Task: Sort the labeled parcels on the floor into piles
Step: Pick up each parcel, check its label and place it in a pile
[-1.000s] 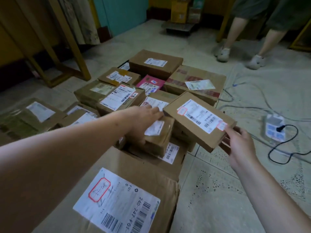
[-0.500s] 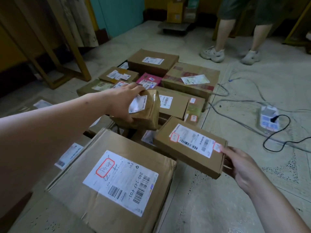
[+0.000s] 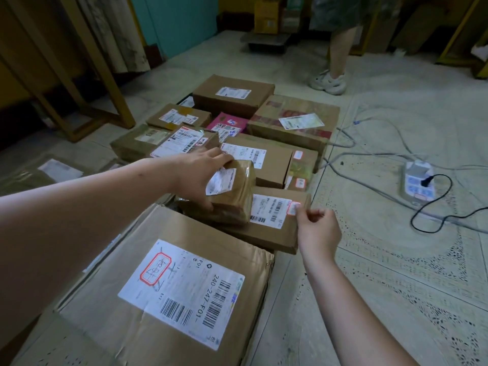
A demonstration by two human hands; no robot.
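Left hand [image 3: 196, 175] grips a taped parcel [image 3: 232, 196]; right hand [image 3: 315, 229] pinches the flat box [image 3: 266, 228] beneath — mid-stacking, release likely next.

Single head-worn view, angled forward and down, close over floor [image 3: 396, 273].
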